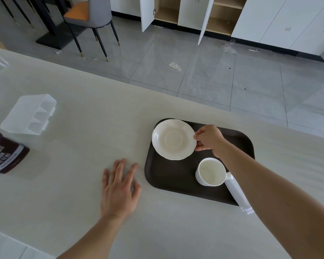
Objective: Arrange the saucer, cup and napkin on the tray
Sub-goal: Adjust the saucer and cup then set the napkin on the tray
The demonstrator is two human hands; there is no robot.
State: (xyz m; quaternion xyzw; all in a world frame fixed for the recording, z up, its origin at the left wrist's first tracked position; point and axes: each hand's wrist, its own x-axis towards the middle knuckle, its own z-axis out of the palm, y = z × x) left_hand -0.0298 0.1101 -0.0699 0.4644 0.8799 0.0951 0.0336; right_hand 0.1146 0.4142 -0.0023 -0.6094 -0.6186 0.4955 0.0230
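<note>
A dark brown tray (168,176) lies on the pale table. A white scalloped saucer (173,139) is over the tray's far left corner, tilted, its edge reaching past the tray's rim. My right hand (209,139) pinches the saucer's right edge. An empty white cup (210,171) stands upright on the tray's near right part, handle to the right. A folded white napkin (238,195) lies at the tray's right edge, partly hidden under my right forearm and sticking out past the near rim. My left hand (120,186) rests flat on the table, fingers spread, left of the tray.
A brown cocoa tin (4,156) lies at the left edge of the table. A clear plastic divided container (29,114) sits behind it. The table's far edge runs just beyond the tray, with tiled floor, a chair and open cabinets past it.
</note>
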